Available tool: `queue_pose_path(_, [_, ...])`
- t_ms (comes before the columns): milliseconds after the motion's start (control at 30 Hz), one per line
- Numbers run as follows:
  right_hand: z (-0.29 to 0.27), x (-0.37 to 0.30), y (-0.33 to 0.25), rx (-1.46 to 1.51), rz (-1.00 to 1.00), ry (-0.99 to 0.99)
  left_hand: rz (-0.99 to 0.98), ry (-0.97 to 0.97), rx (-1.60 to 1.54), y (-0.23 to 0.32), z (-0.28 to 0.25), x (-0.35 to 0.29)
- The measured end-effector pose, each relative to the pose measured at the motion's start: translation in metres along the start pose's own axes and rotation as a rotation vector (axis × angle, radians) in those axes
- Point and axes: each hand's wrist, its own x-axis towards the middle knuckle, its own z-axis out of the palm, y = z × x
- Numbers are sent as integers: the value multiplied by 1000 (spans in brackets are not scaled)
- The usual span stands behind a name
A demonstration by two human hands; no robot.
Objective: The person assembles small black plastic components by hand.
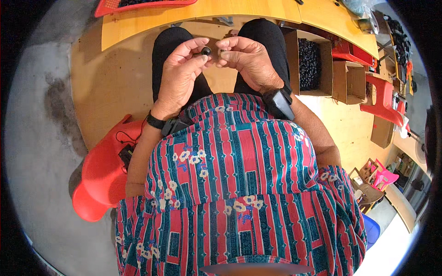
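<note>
Above my knees, both hands are raised close together with a narrow gap between the fingertips. My left hand [183,69] pinches a small round black part [206,51] between thumb and fingers; its exact kind is too small to tell. My right hand [251,62] is closed in a pinch as well, facing the left one. A tiny piece [223,51] shows at its fingertips, mostly covered by them, so I cannot make out what it is. Each wrist wears a dark strap with a box-like device.
A yellow wooden table [258,9] curves across the far side, bearing a red tray [142,5] of dark pieces. To the right, a cardboard box [326,64] holds many small black parts, near a red stool [384,99]. At my left stands a red plastic chair [103,170].
</note>
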Motion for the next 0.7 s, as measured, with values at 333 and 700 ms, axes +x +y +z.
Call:
queue_pose_path(333, [-8,1,7,211,44,-54,65,39,95,5,1,-5])
queue_pose_path(700, [-8,1,1,192,53,-85,144,47,212,12,10,-9])
